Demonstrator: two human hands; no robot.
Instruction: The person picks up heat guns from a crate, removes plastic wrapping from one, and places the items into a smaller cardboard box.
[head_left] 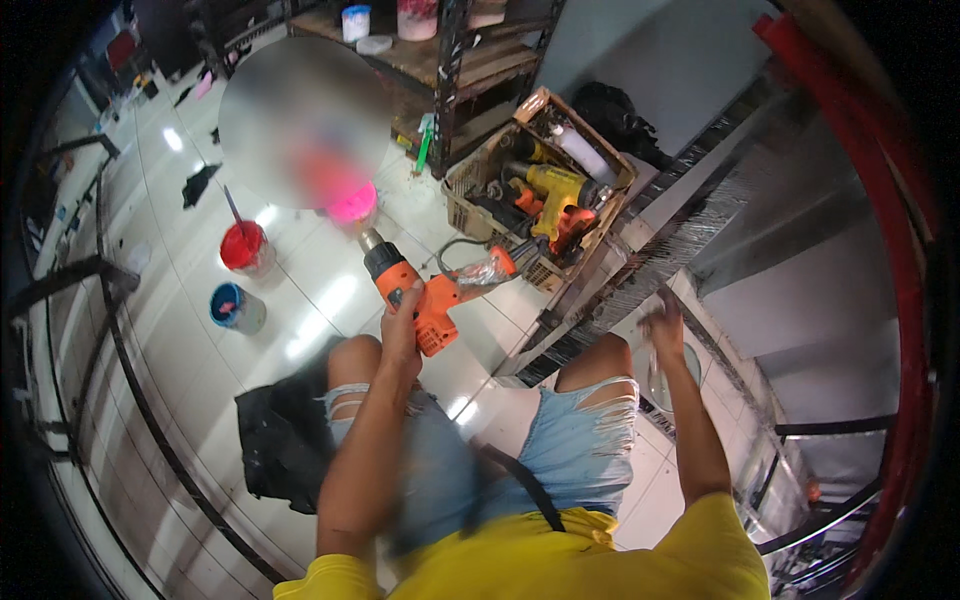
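Note:
My left hand [402, 328] is closed round the body of an orange heat gun [425, 312]. Its black collar and metal nozzle point up and to the left, over the tiled floor. The handle, wrapped in something shiny, stretches right toward the crate, with a dark cord near its end. Off to the right, my right hand [662, 325] is raised beside a plastic-wrapped frame bar [625, 315]. Motion smears its fingers, so I cannot make out whether they hold anything.
A worn crate [462, 212] holds a yellow-and-orange power tool [556, 192] and a white bottle [582, 150]. Left stand a red paint bucket [243, 262], a blue-rimmed bucket [245, 318] and a pink bucket [360, 205]. A shelf rack [450, 85] stands behind; a red bar [890, 170] curves at right.

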